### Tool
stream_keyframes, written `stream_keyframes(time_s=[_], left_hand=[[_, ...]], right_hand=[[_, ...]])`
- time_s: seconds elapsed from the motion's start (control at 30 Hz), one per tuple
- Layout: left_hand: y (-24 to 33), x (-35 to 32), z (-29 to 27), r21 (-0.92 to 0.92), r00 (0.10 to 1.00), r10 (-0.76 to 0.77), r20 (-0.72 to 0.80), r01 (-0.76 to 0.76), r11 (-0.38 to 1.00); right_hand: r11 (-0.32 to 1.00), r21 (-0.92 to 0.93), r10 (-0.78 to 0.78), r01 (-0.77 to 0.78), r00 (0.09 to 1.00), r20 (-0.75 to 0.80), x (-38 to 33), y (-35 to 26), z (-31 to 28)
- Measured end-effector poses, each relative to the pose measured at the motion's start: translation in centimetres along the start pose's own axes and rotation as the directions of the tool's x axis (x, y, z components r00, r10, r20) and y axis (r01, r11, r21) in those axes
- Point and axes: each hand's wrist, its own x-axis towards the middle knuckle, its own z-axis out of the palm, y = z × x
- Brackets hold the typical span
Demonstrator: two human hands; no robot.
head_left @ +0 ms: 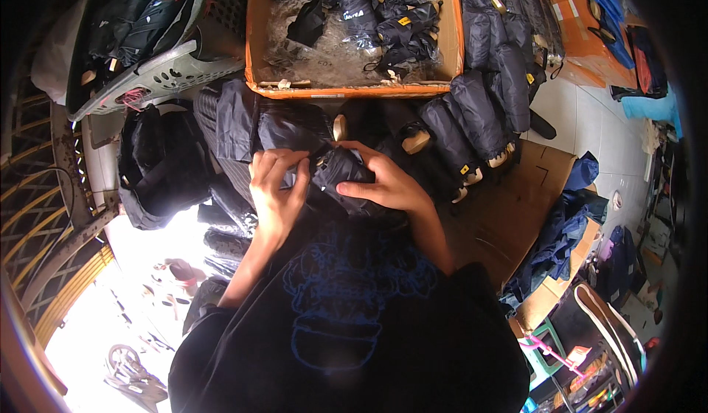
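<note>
Two hands meet on one folded black umbrella (pixel 341 181), held just above the person's lap at the middle of the view. The right hand (pixel 383 184) cups its bundled canopy from the right, fingers (pixel 361 189) curled round the cloth; the left hand (pixel 276 184) pinches the near end, fingers (pixel 284 164) closed narrow on a fold or strap, though which of the two is too dark to tell. By the look of it the canopy is being gathered and wrapped tight; a neat wrap would call for the right hand to keep the bundle from loosening while the left works the cloth round.

Just beyond the hands lie more dark folded umbrellas, two with pale wooden handles (pixel 415 141) showing. To the right a row of sleeved umbrellas (pixel 479 114) leans side by side, close to the right hand. Behind stands an orange cardboard box (pixel 354 88), its near wall hard against the pile, holding umbrellas in clear wrap. A grey plastic basket (pixel 166 70) tilts at the upper left, and a black bag (pixel 158 166) sits just left of the left hand. Open room is scant: only the flattened brown cardboard (pixel 509 214) to the right offers bare surface, and the tiled floor (pixel 590 129) past it.
</note>
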Motion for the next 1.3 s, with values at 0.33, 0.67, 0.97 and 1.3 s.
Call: stream_keyframes(time_s=[0.33, 0.67, 0.97, 1.3], left_hand=[[-0.3, -1.4, -0.2, -0.089, 0.992, -0.129, -0.005, 0.128, 0.988], [0.1, -1.5, -0.6, -0.114, 0.989, -0.146, -0.020, 0.142, 0.983], [0.6, -1.8, -1.3, -0.193, 0.976, -0.216, -0.019, 0.208, 0.959], [1.1, -1.9, -0.8, -0.167, 0.981, -0.164, -0.099, 0.146, 0.975]], right_hand=[[0.987, 0.151, 0.057, -0.059, 0.998, 0.020, -0.1, -0.1, 0.1], [0.950, 0.299, 0.050, -0.085, 0.991, 0.124, 0.6, 0.1, 0.5], [0.984, -0.165, -0.081, 0.074, 0.996, -0.039, 0.8, -1.7, 1.6], [0.946, -0.304, -0.182, 0.111, 0.960, -0.215, 0.7, -0.6, 4.3]])
